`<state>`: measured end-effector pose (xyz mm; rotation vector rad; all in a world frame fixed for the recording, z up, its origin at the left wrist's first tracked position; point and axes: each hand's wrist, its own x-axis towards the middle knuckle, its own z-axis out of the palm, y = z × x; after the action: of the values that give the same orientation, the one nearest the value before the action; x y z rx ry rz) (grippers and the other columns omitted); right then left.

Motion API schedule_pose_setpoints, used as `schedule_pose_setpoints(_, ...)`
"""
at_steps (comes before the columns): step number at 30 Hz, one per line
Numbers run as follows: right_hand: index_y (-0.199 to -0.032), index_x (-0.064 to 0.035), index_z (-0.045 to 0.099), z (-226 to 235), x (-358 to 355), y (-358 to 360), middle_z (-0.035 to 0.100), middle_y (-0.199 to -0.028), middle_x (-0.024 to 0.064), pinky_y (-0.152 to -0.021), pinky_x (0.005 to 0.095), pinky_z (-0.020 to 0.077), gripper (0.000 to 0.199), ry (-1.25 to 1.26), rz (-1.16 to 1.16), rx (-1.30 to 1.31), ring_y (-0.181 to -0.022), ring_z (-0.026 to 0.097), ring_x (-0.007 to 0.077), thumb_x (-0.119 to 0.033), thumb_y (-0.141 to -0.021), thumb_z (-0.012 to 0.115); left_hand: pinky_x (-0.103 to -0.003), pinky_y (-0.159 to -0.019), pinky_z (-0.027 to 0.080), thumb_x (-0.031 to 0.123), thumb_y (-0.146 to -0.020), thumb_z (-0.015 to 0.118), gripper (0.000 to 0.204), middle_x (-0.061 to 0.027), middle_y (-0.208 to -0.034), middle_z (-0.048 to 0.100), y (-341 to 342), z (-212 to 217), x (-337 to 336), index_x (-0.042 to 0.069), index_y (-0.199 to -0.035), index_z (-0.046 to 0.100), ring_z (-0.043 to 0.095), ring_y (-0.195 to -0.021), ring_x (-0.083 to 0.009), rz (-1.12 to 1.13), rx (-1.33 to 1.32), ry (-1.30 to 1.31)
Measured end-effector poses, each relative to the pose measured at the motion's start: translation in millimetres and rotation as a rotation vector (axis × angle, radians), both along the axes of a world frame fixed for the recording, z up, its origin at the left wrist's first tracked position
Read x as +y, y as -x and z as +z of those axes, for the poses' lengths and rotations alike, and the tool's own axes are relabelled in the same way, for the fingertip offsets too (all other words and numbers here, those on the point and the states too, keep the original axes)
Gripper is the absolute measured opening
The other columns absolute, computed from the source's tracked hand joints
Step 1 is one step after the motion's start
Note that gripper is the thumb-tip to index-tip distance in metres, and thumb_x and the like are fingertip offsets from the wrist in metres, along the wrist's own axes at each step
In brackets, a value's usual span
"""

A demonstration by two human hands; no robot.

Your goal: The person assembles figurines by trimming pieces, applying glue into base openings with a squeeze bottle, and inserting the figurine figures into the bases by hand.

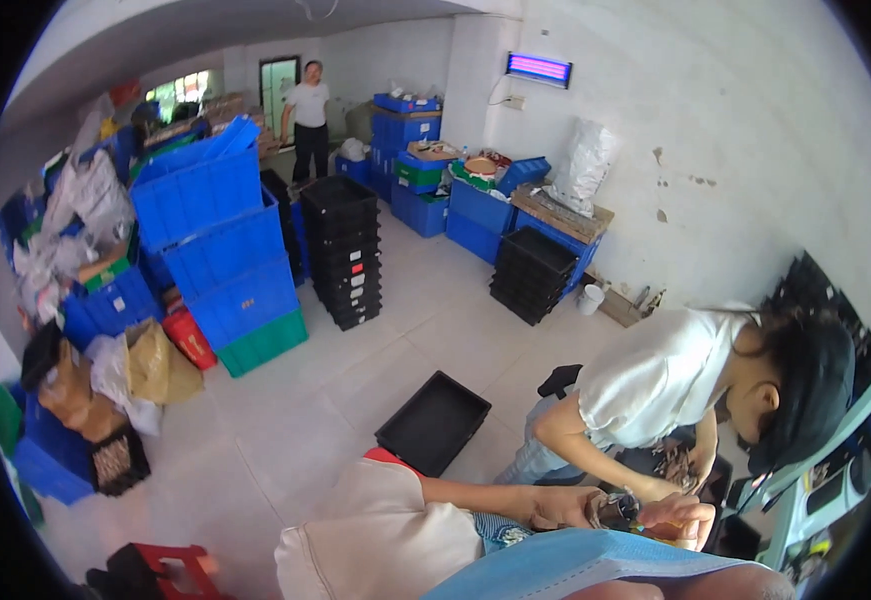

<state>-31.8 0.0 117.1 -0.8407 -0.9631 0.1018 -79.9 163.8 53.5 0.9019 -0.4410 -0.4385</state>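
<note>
My left arm comes in from the lower middle, and my left hand (567, 507) is closed around a small dark object (615, 511) with shiny spots, whose kind I cannot make out. Right beside it, my right hand (683, 520) has its fingers bent together close to the dark object; what they pinch is hidden. Just beyond my hands, a co-worker in a white top and dark cap (805, 400) bends forward. The co-worker's hands (663, 488) reach to a dark container holding small brown pieces (673, 462).
A black tray (435, 422) lies on the tiled floor to my left. Stacks of black trays (343, 250) and blue crates (235, 260) stand farther off. A red stool (170, 570) is at lower left, a pale green frame (815, 500) at right. Another person (308, 110) stands far back.
</note>
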Motion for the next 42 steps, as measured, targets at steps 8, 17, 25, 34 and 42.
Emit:
schedule_pose_setpoints(8, -0.086, 0.0004, 0.042, 2.8, 29.9, -34.4, 0.048, -0.076, 0.0152, -0.061, 0.0387, 0.0497, 0.019, -0.002, 0.185, -0.203, -0.064, 0.054, 0.0242, -0.016, -0.093, 0.047, -0.019, -0.048, 0.032, 0.004, -0.066, 0.077, 0.035, 0.0039, -0.071, 0.051, -15.6, -15.8, 10.6, 0.006, -0.093, 0.055, 0.045, -0.059, -0.0039, 0.055, -0.002, 0.117)
schedule_pose_setpoints(17, -0.078, -0.0035, 0.038, 18.0, 40.8, 8.1, 0.041, -0.069, 0.0098, -0.054, 0.0288, 0.041, 0.029, 0.037, -0.12, 0.065, -0.058, 0.04, 0.0169, -0.025, -0.093, 0.051, -0.018, -0.05, 0.035, 0.001, -0.063, 0.077, 0.039, 0.0045, -0.073, 0.054, -26.9, -35.5, 2.0, 0.006, -0.097, 0.058, 0.048, -0.062, -0.0032, 0.062, 0.048, 0.049)
schedule_pose_setpoints(25, -0.078, -0.004, 0.039, 26.5, 32.9, 18.5, 0.042, -0.071, 0.0105, -0.057, 0.0301, 0.0415, 0.03, 0.121, -0.135, 0.001, -0.06, 0.042, 0.0176, -0.026, -0.091, 0.054, -0.02, -0.057, 0.04, 0.001, -0.063, 0.077, 0.037, 0.0043, -0.076, 0.056, -23.8, -28.4, -3.0, 0.005, -0.094, 0.059, 0.05, -0.067, -0.0035, 0.056, 0.04, 0.048)
schedule_pose_setpoints(34, -0.078, -0.0043, 0.041, 28.9, 21.8, 25.9, 0.041, -0.071, 0.009, -0.057, 0.0298, 0.0403, 0.028, 0.125, -0.158, 0.013, -0.061, 0.041, 0.0176, -0.026, -0.09, 0.055, -0.022, -0.066, 0.043, -0.004, -0.061, 0.077, 0.04, 0.0038, -0.08, 0.057, -22.7, -21.3, -11.8, 0.005, -0.096, 0.06, 0.052, -0.073, -0.005, 0.004, 0.061, 0.066)
schedule_pose_setpoints(42, -0.075, -0.0073, 0.04, 32.9, 4.2, 34.2, 0.039, -0.071, 0.0066, -0.054, 0.0268, 0.0334, 0.028, 0.024, -0.317, 0.049, -0.061, 0.035, 0.0152, -0.027, -0.093, 0.052, -0.022, -0.071, 0.044, -0.005, -0.063, 0.077, 0.043, 0.0018, -0.085, 0.06, -27.9, -6.7, -23.5, 0.004, -0.102, 0.062, 0.054, -0.078, -0.0067, -0.037, 0.044, 0.004)
